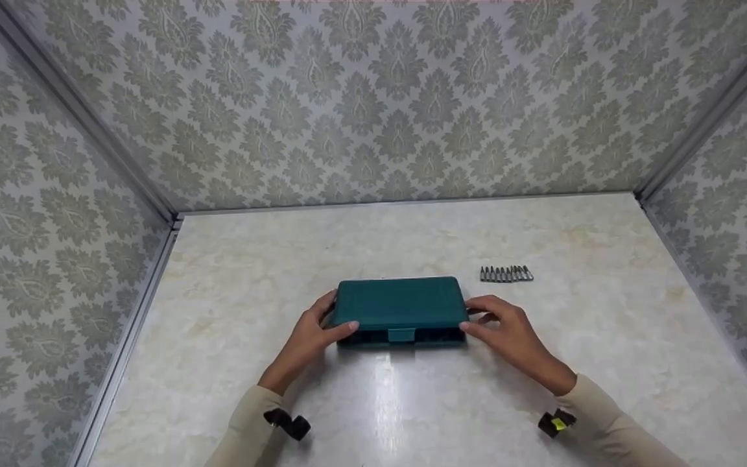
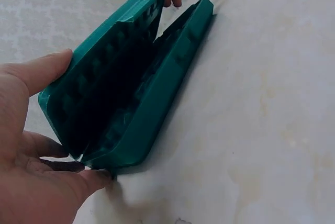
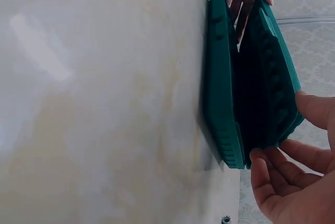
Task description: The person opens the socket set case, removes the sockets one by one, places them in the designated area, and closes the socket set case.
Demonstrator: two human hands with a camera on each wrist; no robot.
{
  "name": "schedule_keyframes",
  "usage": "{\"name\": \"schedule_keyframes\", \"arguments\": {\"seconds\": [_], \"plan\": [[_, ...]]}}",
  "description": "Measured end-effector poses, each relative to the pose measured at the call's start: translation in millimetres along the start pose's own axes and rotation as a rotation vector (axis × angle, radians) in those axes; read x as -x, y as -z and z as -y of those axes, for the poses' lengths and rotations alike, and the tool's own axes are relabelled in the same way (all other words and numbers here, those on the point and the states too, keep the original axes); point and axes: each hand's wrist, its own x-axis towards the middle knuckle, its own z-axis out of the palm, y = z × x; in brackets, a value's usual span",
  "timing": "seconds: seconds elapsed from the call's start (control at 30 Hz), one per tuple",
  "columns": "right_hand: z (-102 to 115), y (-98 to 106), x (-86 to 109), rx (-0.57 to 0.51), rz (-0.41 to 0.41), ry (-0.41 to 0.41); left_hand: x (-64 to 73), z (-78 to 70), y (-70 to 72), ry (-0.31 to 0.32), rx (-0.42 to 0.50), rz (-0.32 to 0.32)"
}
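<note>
A dark green plastic case [image 1: 401, 303] rests on the table with its lid partly raised. Both wrist views look into the gap between lid and base, where moulded slots line the dark inside. My left hand [image 1: 312, 332] holds the case's left end, the thumb on the lid's front corner and the other fingers round the side. At the opposite end, my right hand [image 1: 508, 327] grips the lid's corner between thumb and fingers. A row of several metal screwdriver bits [image 1: 506, 274] lies behind my right hand.
The marbled table [image 1: 250, 259] meets a patterned back wall [image 1: 399, 97], with patterned panels on the left [image 1: 17, 227] and right [image 1: 736, 194]. Metal edging [image 1: 128, 344] runs along the table's left side.
</note>
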Motion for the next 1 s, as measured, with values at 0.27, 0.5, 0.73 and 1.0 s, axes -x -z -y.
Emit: {"name": "schedule_keyframes", "arguments": {"seconds": [0.27,0.5,0.73,1.0], "plan": [[-6,-4,4.9,0.031,-0.001,0.021,1.4,4.7,-1.3,-0.019,-0.035,0.006],[-11,-10,9.1,0.056,-0.004,0.039,0.3,8.6,-3.4,-0.039,-0.077,0.005],[-13,-13,10.6,0.102,-0.003,0.06,-0.4,8.7,-6.2,-0.069,-0.113,0.003],[-16,-18,10.5,0.134,-0.018,0.089,0.8,12.6,-7.3,-0.11,-0.166,0.003]]}}
